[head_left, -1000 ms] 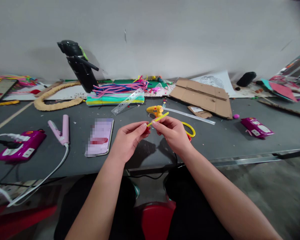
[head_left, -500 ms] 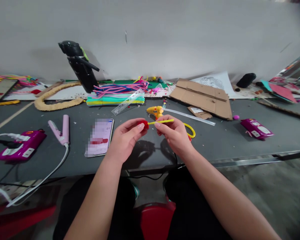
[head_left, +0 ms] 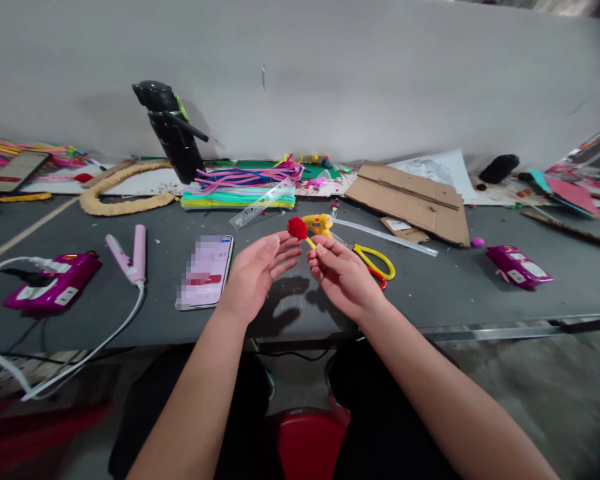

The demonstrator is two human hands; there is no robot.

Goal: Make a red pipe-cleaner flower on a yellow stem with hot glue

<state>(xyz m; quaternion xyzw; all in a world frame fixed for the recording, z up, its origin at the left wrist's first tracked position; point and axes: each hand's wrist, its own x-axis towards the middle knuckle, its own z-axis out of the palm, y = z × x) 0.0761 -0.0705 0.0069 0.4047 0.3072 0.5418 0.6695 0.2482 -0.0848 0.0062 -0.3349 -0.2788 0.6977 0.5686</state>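
Note:
A fluffy red flower head (head_left: 297,228) sits on a short yellow pipe-cleaner stem (head_left: 310,243). The stem is pinched between the thumb and fingers of my right hand (head_left: 343,273), which tilts the flower up and to the left. Just left of the flower, my left hand (head_left: 257,272) is open, its fingers spread and holding nothing. Behind the flower lies a yellow glue gun (head_left: 320,224), partly covered by it. Scissors with yellow and red handles (head_left: 377,261) rest beyond my right hand, their blades mostly hidden.
A phone (head_left: 207,273) and a pink hair straightener (head_left: 135,257) lie on the left, near a purple power strip (head_left: 55,283) with cables. Bundled pipe cleaners (head_left: 240,190), a clear ruler (head_left: 260,205), a black bottle (head_left: 175,140) and cardboard (head_left: 413,200) stand or lie farther back.
My left hand has let go of the red flower head and its fingers have spread. My right hand has turned the flower upright, so its head shows. The view has shifted slightly.

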